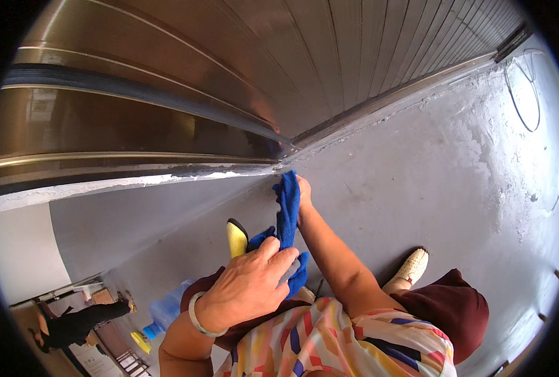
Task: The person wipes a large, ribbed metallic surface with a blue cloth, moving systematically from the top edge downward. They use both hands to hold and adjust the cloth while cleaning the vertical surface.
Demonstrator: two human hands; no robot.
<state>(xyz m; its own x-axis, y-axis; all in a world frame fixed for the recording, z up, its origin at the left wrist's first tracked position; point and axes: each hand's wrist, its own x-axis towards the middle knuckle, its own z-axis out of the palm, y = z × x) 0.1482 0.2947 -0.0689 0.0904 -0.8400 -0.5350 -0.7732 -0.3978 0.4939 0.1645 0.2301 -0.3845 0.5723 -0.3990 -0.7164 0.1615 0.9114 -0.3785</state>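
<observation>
My left hand [260, 273], with a pale bangle at its wrist, is closed around the near part of a blue cloth [287, 207]. A grey, handle-like piece [289, 272] shows beside its fingers; what it belongs to is hidden. My right hand [304, 193] reaches farther forward and grips the cloth's far end, its fingers partly behind the fabric. The cloth stretches between both hands, close below the corner where the brown metal panels [317, 75] meet. Just beyond my left hand a yellow piece with a black edge [236, 239] sticks out; its kind is unclear.
A pale ledge [135, 180] runs under the left panels. On the grey floor [380, 188] stands my cream shoe [412, 265]. At lower left are a blue clear plastic bottle [166, 308], a yellow object [141, 342] and a black cloth-like item [85, 323]. A looped cable [523, 103] is at far right.
</observation>
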